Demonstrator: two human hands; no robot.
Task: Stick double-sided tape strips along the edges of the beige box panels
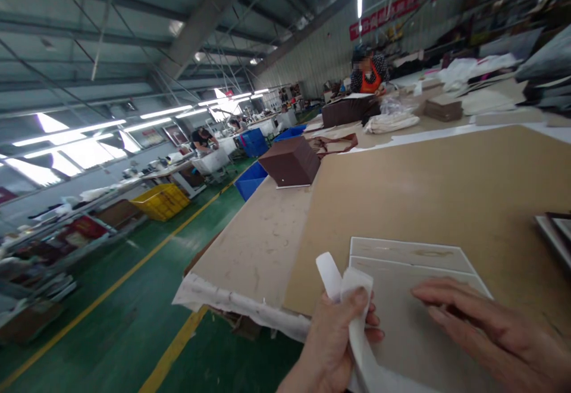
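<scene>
My left hand (336,327) is closed around a white strip (357,289), with one flat end poking out above the thumb and the rest trailing down past the wrist. Whether it is tape or cloth I cannot tell. Beside it lies a flat grey-beige panel (392,298) with white edges and a white line across its far part. My right hand (482,321) hovers over or rests on the panel's right side, fingers stretched out and nothing in them. The panel lies on a large tan sheet (423,191) that covers the table.
A stack of dark brown pieces (292,161) stands at the table's left edge, near a blue bin (250,180). Dark-edged panels (557,232) lie at the far right. Across the table a person in an orange apron (369,78) works. A yellow bin (163,201) stands on the green floor.
</scene>
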